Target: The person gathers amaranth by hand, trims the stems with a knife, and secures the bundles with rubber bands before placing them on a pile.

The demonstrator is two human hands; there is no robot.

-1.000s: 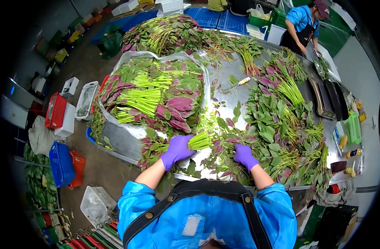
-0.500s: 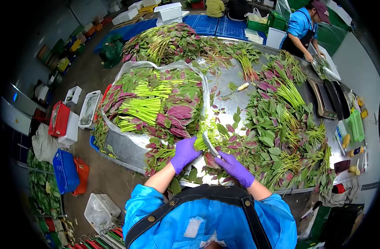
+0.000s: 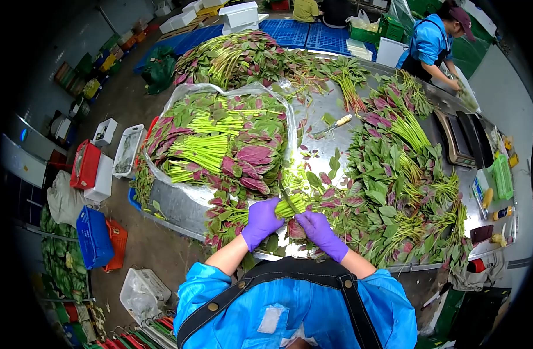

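Note:
Purple gloves cover both hands at the near edge of the metal table [image 3: 179, 216]. My left hand [image 3: 263, 221] is wrapped round a bunch of green stems [image 3: 291, 206], leaves toward the left. My right hand [image 3: 318, 228] is closed on a knife, its handle hidden by the fingers; the curved blade [image 3: 286, 196] lies across the stems. Cut stem pieces [image 3: 297, 177] are scattered just beyond. A plastic-lined container [image 3: 291, 131] of trimmed red-and-green bunches stands at the left, and loose leafy stalks [image 3: 382, 198] are heaped at the right.
Another leafy pile [image 3: 231, 58] lies at the back. A second knife with a wooden handle [image 3: 341, 121] rests on the table, and a scale [image 3: 455, 139] stands at the right. A co-worker [image 3: 432, 46] handles a bag at the back right. Crates [image 3: 95, 237] stand on the floor.
The blade has turned to lie more steeply across the stems, and my right hand has come closer to my left. The co-worker's hands and bag have shifted right.

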